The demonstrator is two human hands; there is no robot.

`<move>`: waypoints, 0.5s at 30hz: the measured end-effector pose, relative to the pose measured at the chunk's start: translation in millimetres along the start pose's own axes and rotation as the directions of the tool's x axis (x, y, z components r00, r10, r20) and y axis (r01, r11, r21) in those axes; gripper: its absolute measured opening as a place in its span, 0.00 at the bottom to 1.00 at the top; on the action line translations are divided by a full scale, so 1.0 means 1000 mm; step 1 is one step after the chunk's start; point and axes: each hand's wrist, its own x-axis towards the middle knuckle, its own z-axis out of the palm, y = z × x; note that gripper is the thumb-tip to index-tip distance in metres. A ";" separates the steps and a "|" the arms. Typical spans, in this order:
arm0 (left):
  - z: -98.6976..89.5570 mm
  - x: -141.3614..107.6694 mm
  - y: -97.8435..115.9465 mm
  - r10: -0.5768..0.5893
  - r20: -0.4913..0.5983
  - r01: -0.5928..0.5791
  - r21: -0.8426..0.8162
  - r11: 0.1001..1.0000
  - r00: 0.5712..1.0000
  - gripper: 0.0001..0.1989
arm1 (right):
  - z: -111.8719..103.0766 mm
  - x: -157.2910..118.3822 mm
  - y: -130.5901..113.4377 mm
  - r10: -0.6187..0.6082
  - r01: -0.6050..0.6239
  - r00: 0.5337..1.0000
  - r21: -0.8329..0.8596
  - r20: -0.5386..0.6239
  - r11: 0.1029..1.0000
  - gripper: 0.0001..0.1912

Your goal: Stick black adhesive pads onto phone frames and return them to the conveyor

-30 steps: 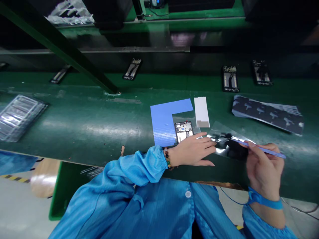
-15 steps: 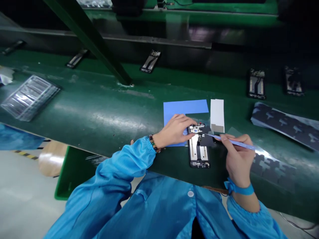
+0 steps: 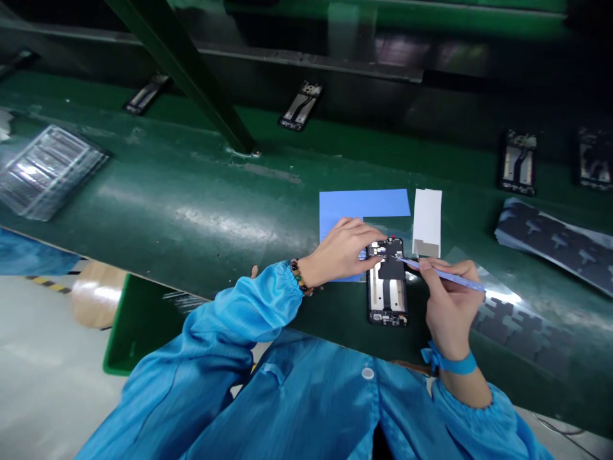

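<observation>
An open phone body [image 3: 387,300] lies on the green bench, its long side pointing toward me. A dark film piece [image 3: 393,268] lies over its upper part. My left hand [image 3: 342,250] reaches in from the left, thumb and fingers at the phone's upper left edge, gripping it. In my right hand [image 3: 453,303] are light blue tweezers [image 3: 450,275], closed between thumb and fingers, with their tip at the dark film. Under and behind my left hand is a blue sheet [image 3: 364,203]. A white card [image 3: 426,220] is just behind the tweezers.
More phone bodies lie along the rear strip, one at the back middle [image 3: 301,107] and one at right [image 3: 518,163]. Dark die-cut sheets [image 3: 555,239] are stacked at right. A clear tray [image 3: 52,169] sits at left, and a green post [image 3: 191,80] stands behind.
The dark film, earlier sticking out to the phone's right, now lies over its upper part. My right hand and the tweezers have shifted slightly left. The camera view has moved a little.
</observation>
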 end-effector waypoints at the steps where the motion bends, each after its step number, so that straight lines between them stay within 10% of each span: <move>1: 0.000 0.000 0.000 0.001 -0.001 -0.001 -0.001 1.000 1.000 0.18 | 0.000 0.000 0.000 0.003 -0.003 1.000 0.001 -0.001 1.000 0.25; 15: 0.002 0.000 -0.002 0.034 -0.009 -0.034 0.016 0.999 0.999 0.16 | -0.001 0.000 -0.003 0.006 -0.006 1.000 -0.013 0.003 1.000 0.23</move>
